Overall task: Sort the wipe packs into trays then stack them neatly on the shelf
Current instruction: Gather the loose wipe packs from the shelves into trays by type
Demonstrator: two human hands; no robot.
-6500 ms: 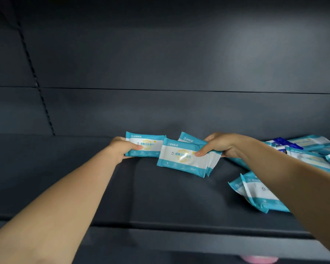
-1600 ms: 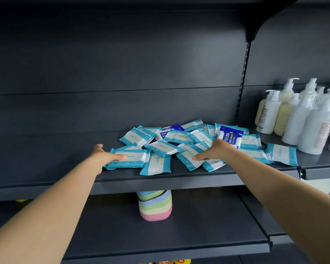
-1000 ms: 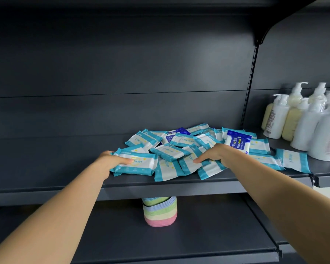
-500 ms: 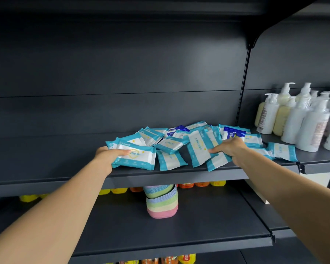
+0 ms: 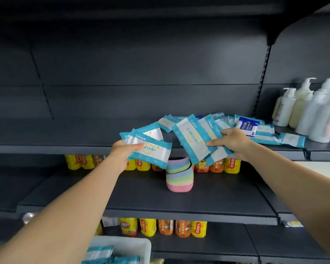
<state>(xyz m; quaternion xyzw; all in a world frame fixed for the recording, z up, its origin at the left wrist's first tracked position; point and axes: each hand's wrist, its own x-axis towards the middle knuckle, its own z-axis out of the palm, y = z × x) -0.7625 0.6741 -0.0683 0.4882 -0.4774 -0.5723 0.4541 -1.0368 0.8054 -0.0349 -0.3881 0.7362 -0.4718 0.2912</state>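
My left hand (image 5: 122, 149) grips a small bunch of teal-and-white wipe packs (image 5: 151, 149), lifted off the upper shelf (image 5: 55, 147). My right hand (image 5: 231, 143) grips another bunch of teal wipe packs (image 5: 192, 138), fanned out and tilted in front of the shelf edge. More teal packs (image 5: 265, 134) lie loose on the shelf behind, with one dark-blue pack (image 5: 248, 126) among them. A white tray (image 5: 141, 244) at the bottom edge holds several teal packs (image 5: 103, 253).
A stack of pastel striped cups (image 5: 179, 178) stands on the middle shelf (image 5: 208, 199). Yellow and orange bottles (image 5: 217, 166) line the back of the lower shelves. White pump bottles (image 5: 312, 113) crowd the upper shelf at right.
Both hands have lifted their bunches of packs off the upper shelf and pulled them toward me. The view has tilted down, showing the tray and lower shelves.
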